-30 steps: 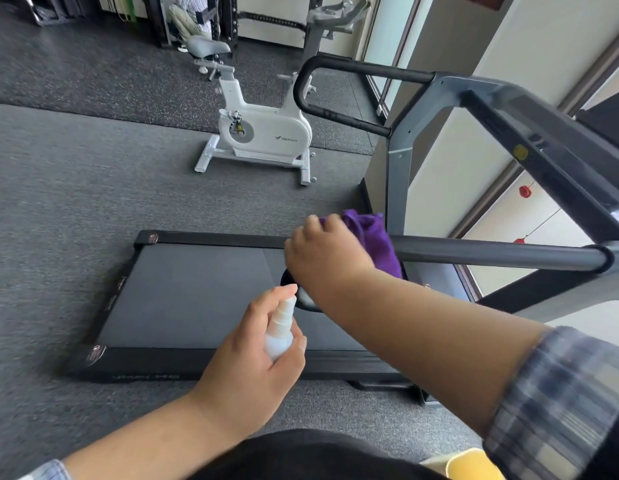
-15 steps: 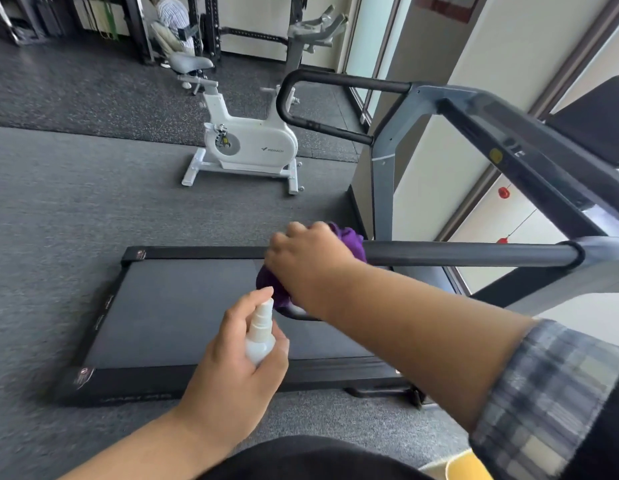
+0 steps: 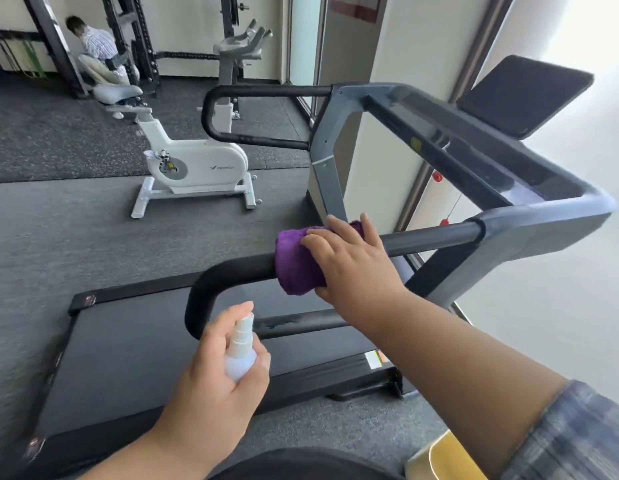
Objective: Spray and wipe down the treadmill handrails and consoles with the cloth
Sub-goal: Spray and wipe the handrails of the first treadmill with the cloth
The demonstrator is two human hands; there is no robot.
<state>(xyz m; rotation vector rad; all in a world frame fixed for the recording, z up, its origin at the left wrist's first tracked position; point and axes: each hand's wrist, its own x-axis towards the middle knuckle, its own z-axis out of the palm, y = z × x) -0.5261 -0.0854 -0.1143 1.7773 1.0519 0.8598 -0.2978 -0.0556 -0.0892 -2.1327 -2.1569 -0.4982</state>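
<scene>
From the head camera, the right hand wraps a purple cloth around the near black handrail of the treadmill, fingers on top and thumb under. The left hand holds a small white spray bottle (one finger sits on its top), just below the rail's bend. The dark console stands far up. A white exercise bike waits behind.
</scene>
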